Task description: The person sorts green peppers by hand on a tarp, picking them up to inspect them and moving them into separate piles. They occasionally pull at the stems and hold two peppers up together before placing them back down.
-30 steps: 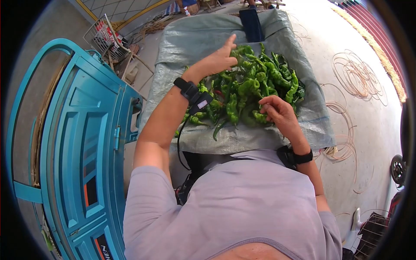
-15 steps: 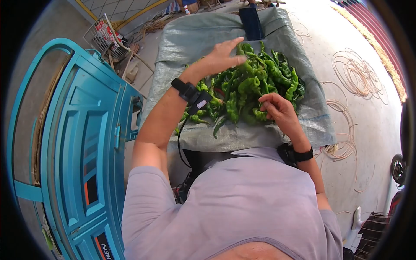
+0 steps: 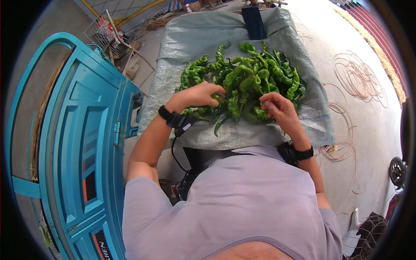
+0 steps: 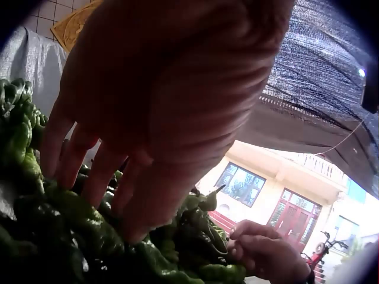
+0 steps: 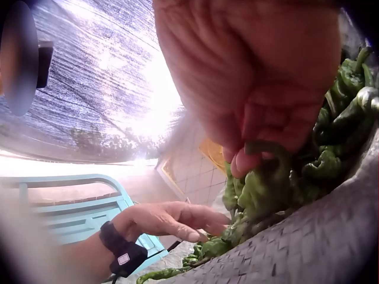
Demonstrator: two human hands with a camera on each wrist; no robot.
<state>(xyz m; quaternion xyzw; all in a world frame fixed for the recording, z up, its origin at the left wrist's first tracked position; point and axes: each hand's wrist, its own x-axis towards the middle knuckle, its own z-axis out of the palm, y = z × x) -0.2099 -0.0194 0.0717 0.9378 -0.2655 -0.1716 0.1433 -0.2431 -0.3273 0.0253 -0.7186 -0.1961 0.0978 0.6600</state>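
Note:
Long, wrinkled green peppers lie in a loose pile on a grey-green woven sheet. My left hand reaches over the pile's near-left part, fingers pointing down. Seen from the left wrist, its spread fingers are fairly straight and touch the peppers, gripping none. At the near-right side, my right hand has its fingers curled. In the right wrist view, its thumb and fingertips pinch a green pepper by its curved stem end, low over the sheet.
A blue metal vehicle panel stands close on the left. A dark blue flat object lies at the sheet's far edge. Coils of thin cane or cord lie on the floor to the right. A wire rack stands at the back left.
My left hand has come back from the far side of the pile to its near-left part, uncovering peppers at the back. The right hand stays almost in place.

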